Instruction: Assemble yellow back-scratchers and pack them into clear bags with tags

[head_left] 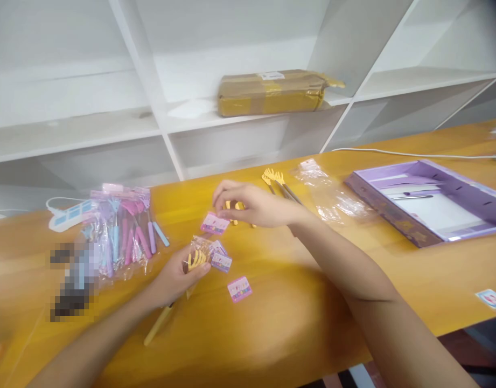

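Note:
My left hand (181,277) is closed around a yellow back scratcher (196,260), its claw end inside a clear plastic bag and its yellow handle slanting down toward me. My right hand (251,203) pinches the edge of a small pink printed card (214,223), held just above the bagged claw. Beside the left thumb lie a few purple-edged cards (221,262) on the table, and a loose pink card (239,289) is closer to me. More yellow back scratchers (274,175) lie behind my right hand, which partly hides them.
At left, a pile of bagged pink, blue and purple back scratchers (128,231) lies by a white power strip (72,215). Clear plastic bags (328,194) and a purple open box (413,229) with pens are at right. A taped parcel (272,94) sits on the shelf (191,121).

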`<state>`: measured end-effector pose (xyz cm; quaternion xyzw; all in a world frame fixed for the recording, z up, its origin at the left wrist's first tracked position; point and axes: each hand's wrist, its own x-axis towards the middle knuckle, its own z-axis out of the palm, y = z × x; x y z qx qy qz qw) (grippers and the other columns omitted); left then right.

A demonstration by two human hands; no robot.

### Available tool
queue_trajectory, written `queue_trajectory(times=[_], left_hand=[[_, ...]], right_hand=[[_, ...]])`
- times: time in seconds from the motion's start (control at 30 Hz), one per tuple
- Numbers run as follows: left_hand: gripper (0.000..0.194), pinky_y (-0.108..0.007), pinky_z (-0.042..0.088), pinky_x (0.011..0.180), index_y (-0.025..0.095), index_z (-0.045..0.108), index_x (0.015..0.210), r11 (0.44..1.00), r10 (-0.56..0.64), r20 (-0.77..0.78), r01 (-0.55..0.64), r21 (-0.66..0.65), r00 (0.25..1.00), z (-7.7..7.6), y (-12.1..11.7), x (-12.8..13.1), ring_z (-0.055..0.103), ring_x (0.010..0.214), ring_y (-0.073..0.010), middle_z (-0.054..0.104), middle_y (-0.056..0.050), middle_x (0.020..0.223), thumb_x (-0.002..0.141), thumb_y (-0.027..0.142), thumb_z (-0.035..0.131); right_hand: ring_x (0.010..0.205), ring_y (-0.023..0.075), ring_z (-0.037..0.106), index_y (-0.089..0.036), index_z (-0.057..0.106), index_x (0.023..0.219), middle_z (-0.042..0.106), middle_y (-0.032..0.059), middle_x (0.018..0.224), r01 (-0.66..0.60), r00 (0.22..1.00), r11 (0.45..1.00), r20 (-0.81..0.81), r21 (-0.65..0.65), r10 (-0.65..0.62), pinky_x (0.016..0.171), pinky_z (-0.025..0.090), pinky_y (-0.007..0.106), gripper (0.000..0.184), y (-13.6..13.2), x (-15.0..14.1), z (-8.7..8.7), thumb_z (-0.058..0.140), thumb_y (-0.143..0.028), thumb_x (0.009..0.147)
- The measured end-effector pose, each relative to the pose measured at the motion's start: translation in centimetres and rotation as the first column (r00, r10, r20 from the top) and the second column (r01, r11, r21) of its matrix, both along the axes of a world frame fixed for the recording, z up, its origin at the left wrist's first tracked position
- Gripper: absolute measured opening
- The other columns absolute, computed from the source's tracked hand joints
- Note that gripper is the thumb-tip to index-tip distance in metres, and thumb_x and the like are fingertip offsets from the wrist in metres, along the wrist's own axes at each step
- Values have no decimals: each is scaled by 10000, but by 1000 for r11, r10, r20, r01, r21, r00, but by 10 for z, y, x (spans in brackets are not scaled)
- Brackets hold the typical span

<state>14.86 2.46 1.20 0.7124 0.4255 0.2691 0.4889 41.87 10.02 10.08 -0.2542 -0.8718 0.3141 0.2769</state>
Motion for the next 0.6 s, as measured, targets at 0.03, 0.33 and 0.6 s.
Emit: queue_trajectory(times=[0.03, 0.33, 0.6], left_hand=[[366, -356, 529, 966, 206, 703, 1254, 1000, -6, 1, 6, -5, 1000, 0, 0, 0, 663, 1046, -243, 735, -70, 1112, 963, 426, 663], [515, -205, 299, 483, 149, 627, 1327, 972, 162, 200, -121, -200, 966, -11, 1, -6, 347, 474, -84, 429, 95, 570, 953, 497, 686], [396, -203, 241, 465, 151, 622, 1168, 970, 105, 327, -24, -242, 939, -11, 1, -4, 317, 437, -62, 440, 97, 543, 974, 492, 668]], right_hand=[[1001, 159, 618, -174, 684, 945, 628, 68, 1119, -14, 1000, 1000, 18, 5, 14, 888, 502, 313, 88, -1, 1, 1, 613, -201, 988], [933, 169, 646, -165, 676, 886, 685, 69, 1041, 412, 909, 911, -72, 20, -410, 863, 488, 306, 160, 9, 26, 10, 597, -260, 988], [911, 178, 671, -149, 729, 1116, 730, 97, 1161, 34, 921, 975, 385, -220, 55, 761, 480, 257, 294, 11, -2, -17, 766, -330, 887]])
